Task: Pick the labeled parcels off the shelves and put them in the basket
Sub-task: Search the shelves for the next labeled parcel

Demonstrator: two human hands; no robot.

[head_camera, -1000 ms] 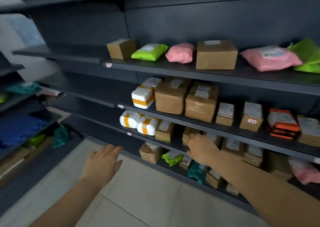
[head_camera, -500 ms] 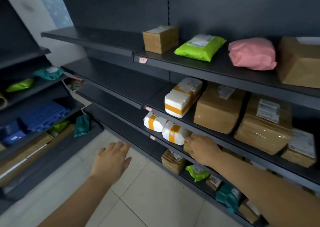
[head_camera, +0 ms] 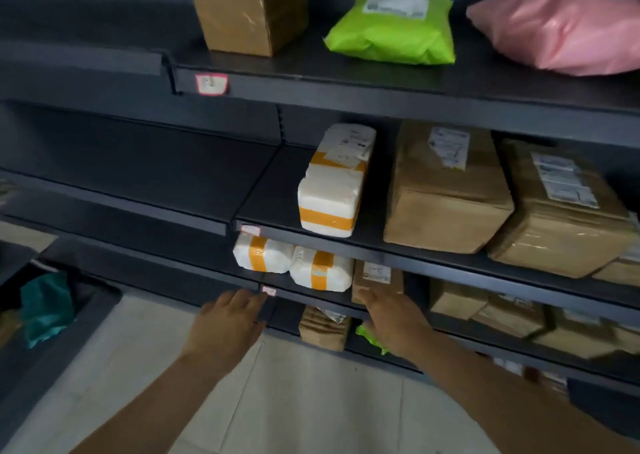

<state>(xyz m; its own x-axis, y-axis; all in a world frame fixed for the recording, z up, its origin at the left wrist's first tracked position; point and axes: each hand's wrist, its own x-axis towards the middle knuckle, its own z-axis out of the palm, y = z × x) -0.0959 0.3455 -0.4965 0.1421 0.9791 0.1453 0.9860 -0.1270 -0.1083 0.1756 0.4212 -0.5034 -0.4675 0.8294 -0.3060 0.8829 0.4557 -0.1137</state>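
Dark shelves (head_camera: 398, 102) carry many labeled parcels. My right hand (head_camera: 391, 315) touches the front of a small brown labeled box (head_camera: 377, 279) on the third shelf, fingers extended; whether it grips is unclear. Left of that box lie two white parcels with orange tape (head_camera: 265, 253) (head_camera: 320, 270). My left hand (head_camera: 230, 322) hovers open, fingers spread, by the shelf edge below them. One shelf higher sit a white orange-taped parcel (head_camera: 334, 180) and two big brown boxes (head_camera: 446, 190) (head_camera: 561, 211). No basket is in view.
The top shelf holds a brown box (head_camera: 249, 7), a green mailer (head_camera: 394, 26) and a pink mailer (head_camera: 561, 26). Lower shelves carry more brown boxes (head_camera: 460, 301) and a brown paper parcel (head_camera: 323, 329). A teal bag (head_camera: 46, 306) lies at the left. Pale tiled floor (head_camera: 294, 401) is below.
The view has moved closer to the shelves. My right hand stays at the small brown box; my left hand has risen toward the shelf edge under the white parcels.
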